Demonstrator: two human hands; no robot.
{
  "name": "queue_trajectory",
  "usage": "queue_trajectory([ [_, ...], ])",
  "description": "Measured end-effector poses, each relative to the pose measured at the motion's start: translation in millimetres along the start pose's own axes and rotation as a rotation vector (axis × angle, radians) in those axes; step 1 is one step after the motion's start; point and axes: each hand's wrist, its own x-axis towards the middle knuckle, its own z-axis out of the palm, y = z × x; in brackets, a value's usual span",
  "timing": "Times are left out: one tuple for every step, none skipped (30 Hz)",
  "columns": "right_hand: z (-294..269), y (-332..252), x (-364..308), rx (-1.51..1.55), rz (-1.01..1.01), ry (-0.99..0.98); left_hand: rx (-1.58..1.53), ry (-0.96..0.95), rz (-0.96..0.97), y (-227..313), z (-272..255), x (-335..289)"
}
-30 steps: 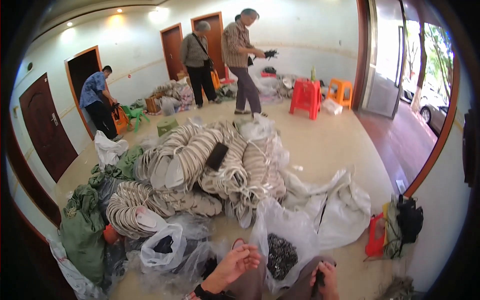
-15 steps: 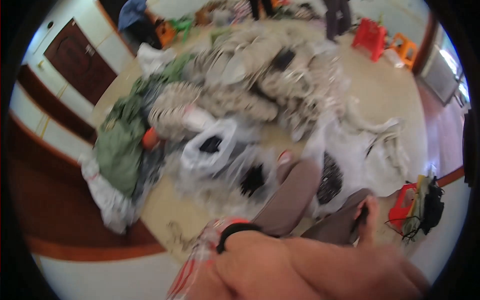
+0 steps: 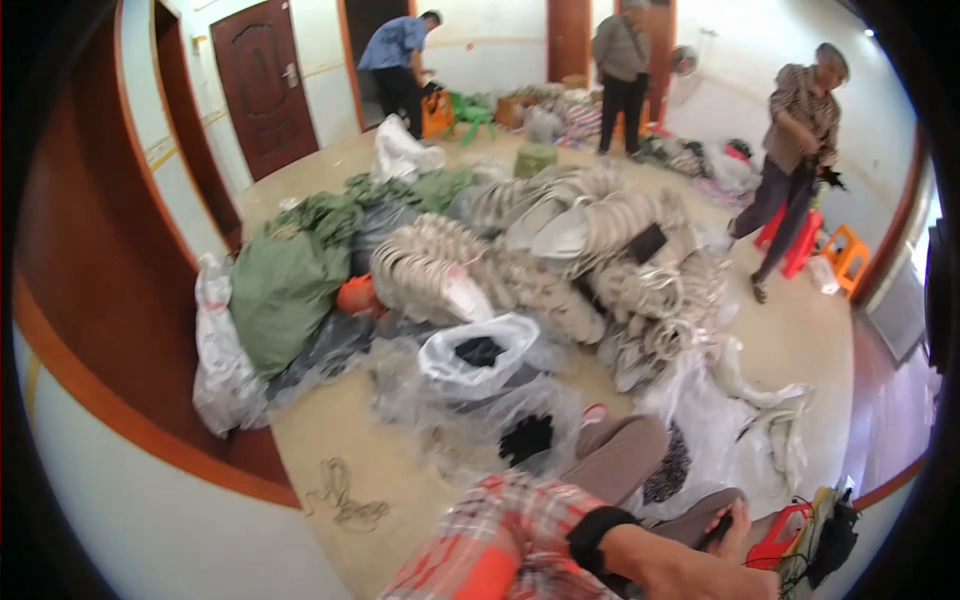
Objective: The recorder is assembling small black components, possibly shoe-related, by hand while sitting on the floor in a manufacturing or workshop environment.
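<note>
My left arm point(image 3: 660, 565) has a red-and-white plaid sleeve with a black band at its end. It reaches right across my lap, and the left hand is beyond the lower edge. By my right knee is my right hand point(image 3: 738, 535), its fingers curled round a small black thing point(image 3: 717, 530) that I cannot make out. Beside it stands a red plastic stool point(image 3: 778, 538) with black cords and black cloth-like pieces point(image 3: 835, 545) on it. Next to my legs, a white sheet of plastic point(image 3: 700, 400) carries a heap of small dark pieces point(image 3: 667, 466).
Stacked beige curved pieces point(image 3: 560, 290) fill the middle floor. A white bag point(image 3: 478, 362) and clear plastic hold black bundles. Green sacks point(image 3: 290, 300) lie left; a cord point(image 3: 350, 505) lies nearer. Three people stand farther off: at the back left, back middle and right, near an orange stool point(image 3: 847, 262).
The view has tilted up, bringing the people and back wall into sight. My left forearm sits lower in the picture. The right hand still holds the small black thing.
</note>
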Motion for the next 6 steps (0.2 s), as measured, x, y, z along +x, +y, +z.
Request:
queue_trajectory([
  [5, -5, -3, -0.03, 0.03, 0.014, 0.193, -0.197, -0.214, -11, -9, -8],
  [0, -9, -5, -0.045, 0.051, 0.069, 0.291, -0.01, -0.196, -23, -17, -20],
  [-12, 4, 16, -0.535, -0.593, -0.009, 0.389, 0.185, -0.177, -27, -23, -30],
  [-38, 18, 33, -1.084, -1.177, -0.032, 0.194, 0.344, -0.456, -9, -41, -30],
  [-33, 12, 34, -0.592, -0.524, -0.09, 0.294, 0.521, -0.458, -7, -59, -48],
  [-5, -2, 19, -0.023, 0.074, -0.113, 0.121, 0.669, -0.438, -20, -87, -70],
])
